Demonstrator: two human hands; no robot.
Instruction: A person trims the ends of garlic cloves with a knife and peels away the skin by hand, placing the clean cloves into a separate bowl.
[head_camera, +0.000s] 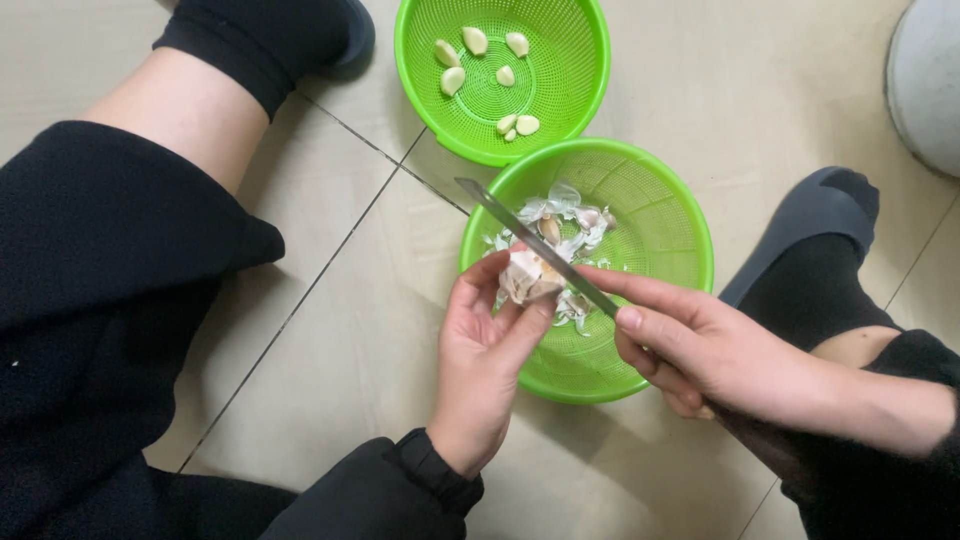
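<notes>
My left hand (483, 362) pinches a chunk of garlic (528, 277) between thumb and fingers over the near green basket (668, 225). My right hand (700, 345) grips a knife (530, 243), index finger along its back; the blade lies across the garlic, tip pointing up-left. Papery garlic skins (570, 212) lie in that basket. The far green basket (575, 85) holds several peeled cloves (453, 80).
The baskets rest on a beige tiled floor (330, 340). My legs in black clothing spread either side, black sock upper left (265, 35), dark slipper on the right (815, 215). A grey-white round object (930, 80) sits at the top right corner.
</notes>
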